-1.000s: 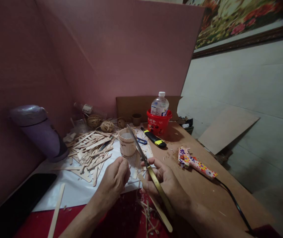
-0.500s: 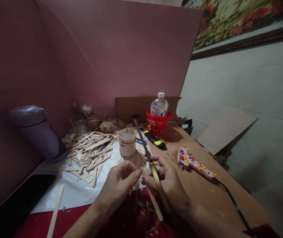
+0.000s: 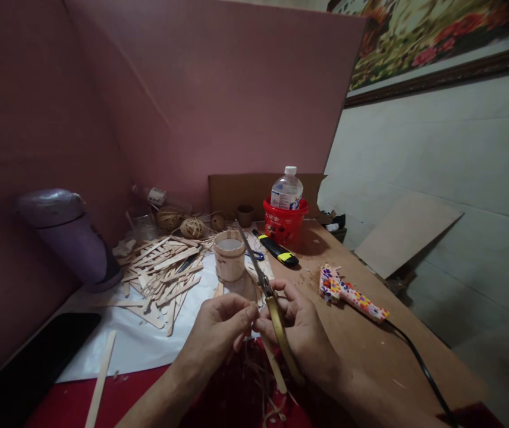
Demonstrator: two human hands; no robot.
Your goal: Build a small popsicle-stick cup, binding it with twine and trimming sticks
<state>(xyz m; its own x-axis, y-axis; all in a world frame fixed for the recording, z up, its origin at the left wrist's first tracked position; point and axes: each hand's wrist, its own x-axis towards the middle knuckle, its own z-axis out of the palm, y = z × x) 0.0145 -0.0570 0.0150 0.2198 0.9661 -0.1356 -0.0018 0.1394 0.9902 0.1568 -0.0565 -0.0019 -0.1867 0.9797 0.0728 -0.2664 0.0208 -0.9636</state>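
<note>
My right hand (image 3: 297, 324) holds gold-handled scissors (image 3: 281, 333), their blades pointing up and away to the left. A wooden stick (image 3: 273, 365) slants down below its fingers. Thumb and index finger of my left hand (image 3: 225, 321) are pinched together beside the right fingertips; whatever lies between them is too small to tell. Just beyond both hands stands a small round container covered in wooden sticks (image 3: 229, 258). Curly fibre scraps (image 3: 266, 392) lie beneath the hands on red cloth.
A pile of sticks (image 3: 165, 276) covers white sheeting at left, near a purple bottle (image 3: 74, 244) and a black phone-like slab (image 3: 44, 351). Rightward are a yellow-black cutter (image 3: 276, 249), a red bucket (image 3: 285, 223) holding a bottle, and a flowered glue gun (image 3: 350, 294) with its cable.
The scissors have tilted slightly, their tip moving left and down. The stick under my right hand has shifted a little left and up. Both hands stay close together.
</note>
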